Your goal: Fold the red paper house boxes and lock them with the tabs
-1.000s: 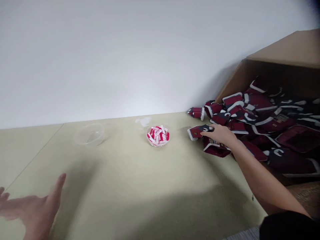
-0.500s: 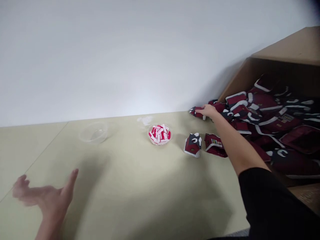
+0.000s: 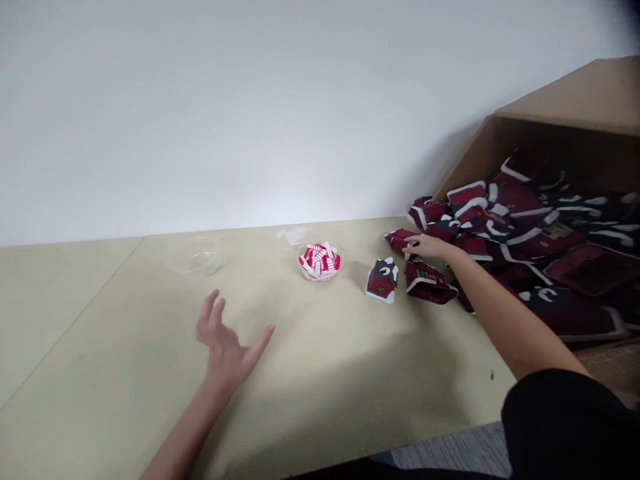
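My right hand [image 3: 431, 248] lies at the front edge of a heap of dark red house-shaped cardboard pieces with white trim and navy roofs, and its fingers grip one such piece [image 3: 401, 241]. Just left of it, a single house-shaped piece [image 3: 383, 281] stands apart on the table, and another [image 3: 425, 282] lies beside my wrist. My left hand [image 3: 225, 343] hovers open over the beige table [image 3: 100, 333], fingers spread, holding nothing. A small transparent bowl [image 3: 319, 262] of red-and-white strips is the nearest thing to it.
A tipped cardboard box [image 3: 545, 143] at the right spills the heap [image 3: 520, 233] onto the table. An empty transparent bowl [image 3: 193, 257] and a scrap of transparent plastic [image 3: 293, 235] sit near the white wall [image 3: 250, 113]. My black sleeve [image 3: 555, 420] enters at lower right.
My left hand has moved up and to the right, towards the middle of the table. My right hand has drawn the piece at the heap's edge towards me. The standing piece stays put.
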### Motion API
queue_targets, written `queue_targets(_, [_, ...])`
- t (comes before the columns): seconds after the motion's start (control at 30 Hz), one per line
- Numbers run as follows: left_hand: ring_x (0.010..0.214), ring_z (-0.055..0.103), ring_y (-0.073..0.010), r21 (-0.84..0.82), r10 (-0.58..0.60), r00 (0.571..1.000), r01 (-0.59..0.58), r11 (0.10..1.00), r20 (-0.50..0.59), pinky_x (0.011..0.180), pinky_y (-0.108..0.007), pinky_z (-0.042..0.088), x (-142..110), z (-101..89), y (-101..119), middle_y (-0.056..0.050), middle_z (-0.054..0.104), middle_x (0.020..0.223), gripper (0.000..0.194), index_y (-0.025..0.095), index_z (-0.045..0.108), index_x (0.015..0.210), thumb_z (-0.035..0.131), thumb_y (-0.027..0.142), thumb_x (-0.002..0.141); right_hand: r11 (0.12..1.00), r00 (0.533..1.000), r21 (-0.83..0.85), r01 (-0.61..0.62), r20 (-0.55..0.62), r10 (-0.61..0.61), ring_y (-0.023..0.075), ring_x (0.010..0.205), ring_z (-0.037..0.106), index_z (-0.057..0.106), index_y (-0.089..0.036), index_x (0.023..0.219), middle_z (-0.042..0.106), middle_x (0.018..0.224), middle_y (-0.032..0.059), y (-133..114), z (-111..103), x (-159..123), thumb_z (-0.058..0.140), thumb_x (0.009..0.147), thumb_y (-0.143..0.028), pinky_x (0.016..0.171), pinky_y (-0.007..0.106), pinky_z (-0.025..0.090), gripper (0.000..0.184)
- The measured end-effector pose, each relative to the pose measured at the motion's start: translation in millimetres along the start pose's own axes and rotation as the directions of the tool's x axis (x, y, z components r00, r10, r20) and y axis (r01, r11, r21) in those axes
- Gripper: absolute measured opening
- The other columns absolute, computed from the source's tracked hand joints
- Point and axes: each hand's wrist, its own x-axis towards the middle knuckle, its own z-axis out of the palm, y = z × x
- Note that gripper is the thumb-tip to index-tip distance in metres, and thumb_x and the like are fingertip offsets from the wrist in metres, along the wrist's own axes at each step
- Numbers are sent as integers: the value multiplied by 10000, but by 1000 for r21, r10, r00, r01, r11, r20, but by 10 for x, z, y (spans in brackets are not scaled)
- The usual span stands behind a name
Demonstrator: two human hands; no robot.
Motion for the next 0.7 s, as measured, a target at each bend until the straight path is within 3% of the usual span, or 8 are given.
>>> queue_targets(0.1, [1364, 368, -403, -46, -14, 995, 18, 999, 95, 1075, -585, 278, 33, 109, 210, -238, 339, 1464, 950, 225, 190, 1458, 752, 510, 747, 999, 998, 2, 46, -42, -46, 328, 1223, 583, 627, -232, 1293, 626, 1335, 123, -63, 34, -458, 578, 864, -550, 1013, 440, 453, 536])
queue_targets(0.17, [1367, 365, -410, -86, -24, 985, 39, 996, 173, 1067, -591, 277, 45, 174, 321, -250, 342, 1468, 919, 213, 225, 1448, 733, 541, 756, 981, 987, 109, 158, -31, -155, 290, 1279, 552, 524, -243, 1404, 588, 1394, 106, -214, 103, -795, 430, 938, -589, 1052, 398, 431, 588])
queue_targets(0.27, [1383, 356, -398, -193, -5, 948, 69, 979, 317, 1077, -586, 281, 32, 267, 457, -241, 343, 1477, 894, 220, 254, 1449, 711, 568, 764, 943, 964, 217, 252, 32, -265, 285, 1264, 566, 573, -204, 1342, 603, 1373, 121, -514, 213, -1252, 383, 953, -604, 1050, 371, 436, 589])
queue_targets(0.37, [1413, 323, -398, -307, 52, 872, 115, 945, 487, 1100, -586, 268, -29, 348, 534, -233, 325, 1503, 960, 230, 266, 1464, 738, 602, 716, 870, 906, 321, 375, 73, -417, 293, 1215, 598, 632, -222, 1271, 648, 1310, 107, -795, 288, -1549, 389, 951, -617, 1038, 403, 446, 563])
queue_targets(0.47, [1434, 287, -421, -414, 123, 794, 172, 894, 596, 1117, -604, 248, -108, 402, 528, -230, 313, 1531, 1087, 228, 289, 1479, 823, 592, 605, 783, 869, 443, 437, 15, -494, 266, 1104, 652, 630, -251, 1290, 683, 1253, 83, -1067, 372, -1600, 418, 952, -605, 984, 400, 480, 533])
queue_targets(0.53, [1391, 362, -422, -502, 161, 766, 232, 833, 622, 1124, -602, 254, -146, 420, 490, -207, 414, 1482, 1046, 236, 386, 1443, 869, 526, 562, 757, 860, 440, 483, -78, -504, 242, 1007, 674, 634, -237, 1282, 695, 1223, 88, -1270, 460, -1494, 490, 948, -524, 924, 376, 500, 464])
queue_targets(0.6, [1282, 494, -397, -600, 182, 764, 311, 737, 619, 1111, -572, 310, -168, 424, 443, -175, 550, 1357, 925, 242, 509, 1358, 899, 441, 543, 777, 838, 332, 535, -96, -537, 233, 1009, 662, 662, -222, 1238, 698, 1213, 94, -1487, 560, -1320, 492, 956, -365, 915, 360, 486, 359])
queue_targets(0.7, [1165, 578, -360, -683, 127, 803, 399, 611, 582, 1074, -531, 387, -182, 417, 376, -145, 626, 1234, 853, 225, 598, 1256, 937, 350, 483, 817, 821, 105, 566, 15, -571, 278, 1095, 617, 704, -254, 1169, 691, 1225, 89, -1780, 666, -1052, 477, 896, -160, 945, 418, 424, 368])
